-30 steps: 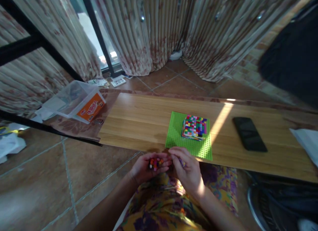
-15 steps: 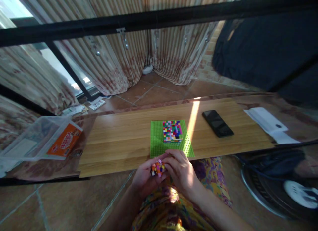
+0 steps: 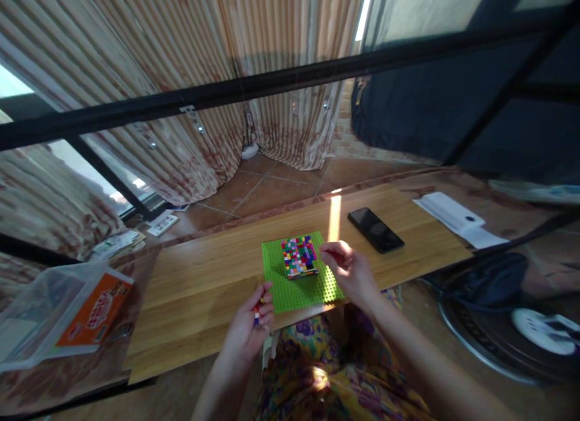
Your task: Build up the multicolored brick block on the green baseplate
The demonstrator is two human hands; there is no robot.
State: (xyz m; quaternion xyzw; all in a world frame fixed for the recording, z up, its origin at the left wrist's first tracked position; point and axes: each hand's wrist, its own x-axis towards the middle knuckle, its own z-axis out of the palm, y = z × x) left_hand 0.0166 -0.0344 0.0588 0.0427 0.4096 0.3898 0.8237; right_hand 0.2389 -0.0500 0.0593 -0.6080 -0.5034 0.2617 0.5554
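The box (image 3: pixel 95 318) is cut off at the frame's left edge. The left hand (image 3: pixel 247 321), now parted from the right, curls around loose bricks (image 3: pixel 257 315) beside the green plate (image 3: pixel 278 297); its fingers hide their number. The build (image 3: pixel 299 258) sits on the plate. The right hand (image 3: pixel 356 273) has moved to the build's right side, shifting work from palm to build; its fingertips are narrowed, but whether they pinch a brick cannot be told.

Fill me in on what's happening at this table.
Someone's left hand holds some small bricks by the left edge of a green baseplate. The right hand is just right of the multicolored block on that baseplate; whether it pinches anything is unclear. A black phone lies farther right on the wooden tabletop.
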